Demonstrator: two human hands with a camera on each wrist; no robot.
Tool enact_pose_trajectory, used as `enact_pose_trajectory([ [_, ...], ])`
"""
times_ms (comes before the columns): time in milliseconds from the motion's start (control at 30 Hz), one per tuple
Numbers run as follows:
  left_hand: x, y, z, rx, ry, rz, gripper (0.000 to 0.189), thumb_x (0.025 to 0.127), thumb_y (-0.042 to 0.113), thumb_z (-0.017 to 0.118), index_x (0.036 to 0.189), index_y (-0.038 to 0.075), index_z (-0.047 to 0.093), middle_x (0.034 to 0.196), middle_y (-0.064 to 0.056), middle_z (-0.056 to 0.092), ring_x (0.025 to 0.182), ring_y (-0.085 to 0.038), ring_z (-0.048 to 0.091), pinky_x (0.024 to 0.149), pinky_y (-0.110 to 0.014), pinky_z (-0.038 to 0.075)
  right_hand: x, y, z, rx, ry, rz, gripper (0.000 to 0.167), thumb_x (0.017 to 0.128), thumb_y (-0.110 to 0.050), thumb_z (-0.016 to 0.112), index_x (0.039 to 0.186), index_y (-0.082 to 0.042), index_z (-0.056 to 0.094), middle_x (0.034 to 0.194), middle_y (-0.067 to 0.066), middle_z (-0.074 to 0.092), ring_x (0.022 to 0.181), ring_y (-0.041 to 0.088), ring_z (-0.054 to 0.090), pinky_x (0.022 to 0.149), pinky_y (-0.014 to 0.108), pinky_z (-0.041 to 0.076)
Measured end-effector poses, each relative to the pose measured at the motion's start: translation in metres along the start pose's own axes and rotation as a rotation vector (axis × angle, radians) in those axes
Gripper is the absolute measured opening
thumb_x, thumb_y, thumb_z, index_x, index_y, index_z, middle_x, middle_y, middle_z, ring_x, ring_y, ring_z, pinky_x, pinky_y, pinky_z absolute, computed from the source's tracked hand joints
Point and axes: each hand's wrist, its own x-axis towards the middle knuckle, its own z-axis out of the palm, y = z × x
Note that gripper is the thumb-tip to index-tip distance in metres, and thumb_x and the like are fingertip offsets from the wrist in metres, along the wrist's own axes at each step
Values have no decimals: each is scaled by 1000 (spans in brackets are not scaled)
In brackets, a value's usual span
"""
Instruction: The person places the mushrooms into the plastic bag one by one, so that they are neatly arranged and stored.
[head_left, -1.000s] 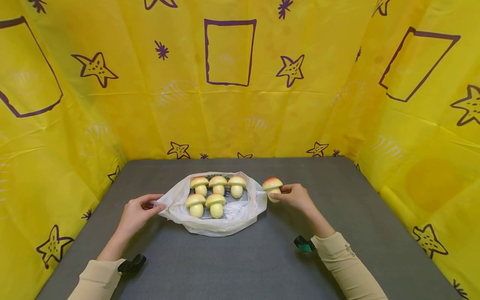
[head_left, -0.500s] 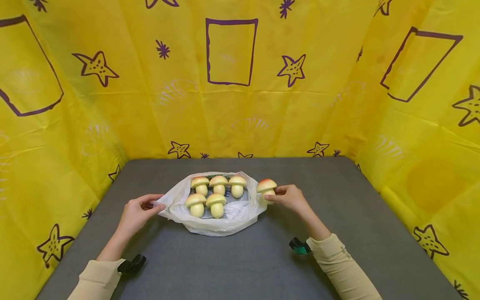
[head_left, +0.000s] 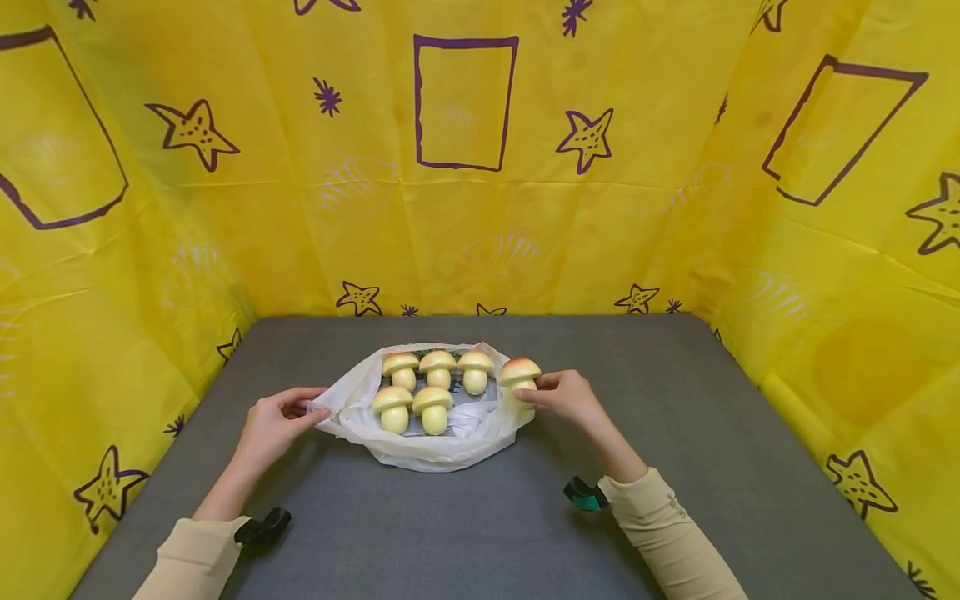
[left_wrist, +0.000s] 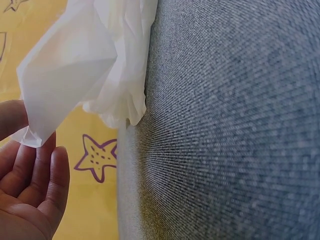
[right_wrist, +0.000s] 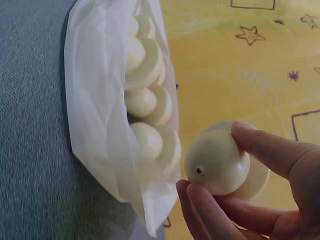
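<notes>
A white plastic bag [head_left: 442, 455] lies with its mouth spread on the table, several toy mushrooms [head_left: 432, 410] in two rows inside it. My left hand [head_left: 272, 429] pinches the bag's left corner between thumb and fingers; the left wrist view shows that white corner [left_wrist: 65, 75] pulled taut. With thumb and fingertips my right hand [head_left: 566, 398] grips another toy mushroom [head_left: 519, 373], cream with a reddish cap top, which overlaps the bag's right edge in the head view. In the right wrist view the stem end of this held mushroom [right_wrist: 217, 162] faces the camera, beside the bag's opening.
A dark grey cloth covers the table [head_left: 450, 533]. Yellow curtains [head_left: 480, 242] with purple starfish and frames drawn on them enclose it at the back and both sides. Black straps [head_left: 262, 527] sit at the wrists.
My right hand has moved left with the toy mushroom, from beside the bag to over its right edge. The left hand and the bag have stayed in place.
</notes>
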Motion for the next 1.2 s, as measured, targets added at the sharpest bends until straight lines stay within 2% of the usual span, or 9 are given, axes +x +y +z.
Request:
enact_pose_trajectory([
  [167,0,-1,1,3,9,7,32,80,28,77,108,13,71,87,-4,68,67,-2,57,59,-17,48,0,-6,6,2,-12,-1,42,77,-34,78,99,2,71,94,13,71,75,19,69,77,41,55],
  [433,1,-2,0,-7,6,1,35,80,29,76,108,9,71,86,-5,68,67,-2,57,60,-16,48,3,-13,17,3,-28,9,46,76,-36,79,104,0,71,98,13,72,72,18,69,74,38,56],
  [667,0,-2,0,3,5,-12,34,80,30,76,109,12,71,86,-5,68,68,-2,57,60,-16,48,5,-17,25,-6,-42,3,42,76,-36,79,99,-1,72,95,11,72,71,18,68,70,34,56],
  [967,-1,-2,-1,-9,4,-17,35,80,29,76,109,9,71,84,-7,68,67,-2,56,60,-16,48,10,-20,39,26,-59,10,36,74,-35,80,90,-3,72,88,8,72,75,22,70,72,35,56],
  [1200,-2,-1,-2,-4,6,-25,34,81,29,76,109,11,71,85,-6,67,68,-3,56,60,-16,47,12,-21,49,67,-64,21,33,74,-33,81,86,-3,73,83,7,71,70,18,69,69,33,56],
])
